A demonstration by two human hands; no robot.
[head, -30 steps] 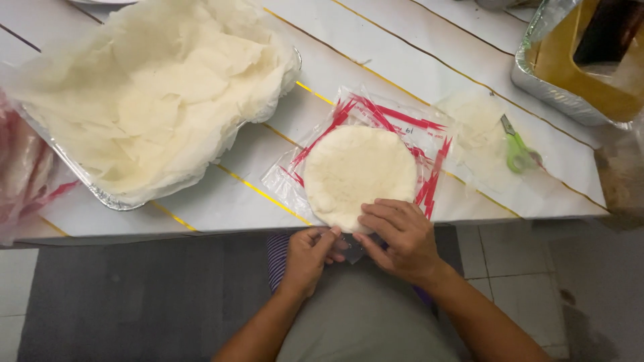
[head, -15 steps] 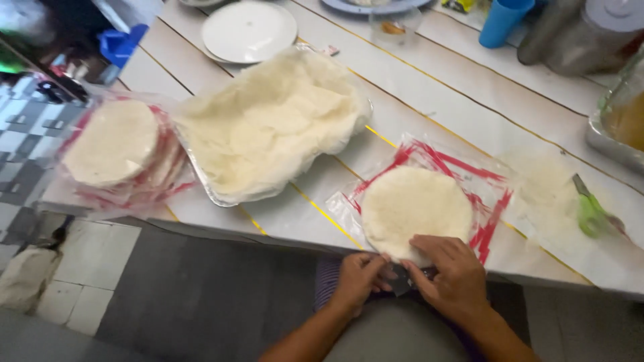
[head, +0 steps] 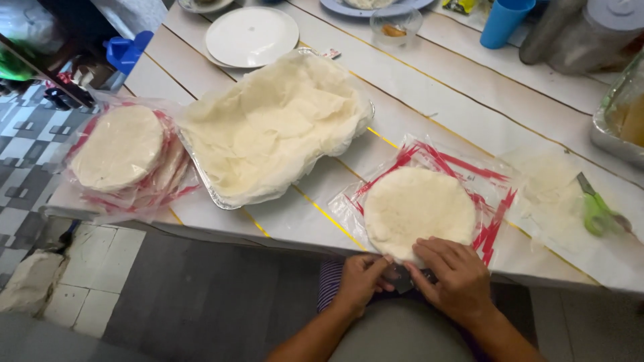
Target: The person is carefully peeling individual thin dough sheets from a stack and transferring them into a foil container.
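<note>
- Working outward from the big foil tray lined with pale dough sheets (head: 272,134), note the bagged stack of flat dough rounds (head: 124,151) to its left.
- Right of that tray lies the round pale flatbread on its clear red-striped plastic bag (head: 419,209), at the table's near edge.
- Keep your left hand (head: 362,281) pinching the bag's near edge.
- Press your right hand (head: 453,271) flat on the disc's rim; peel slowly so nothing tears.

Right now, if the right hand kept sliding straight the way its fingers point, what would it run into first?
The right hand points up and left across the table, fingers already resting on the round dough disc on its clear bag. Beyond that, probably the foil tray of dough sheets.
</note>
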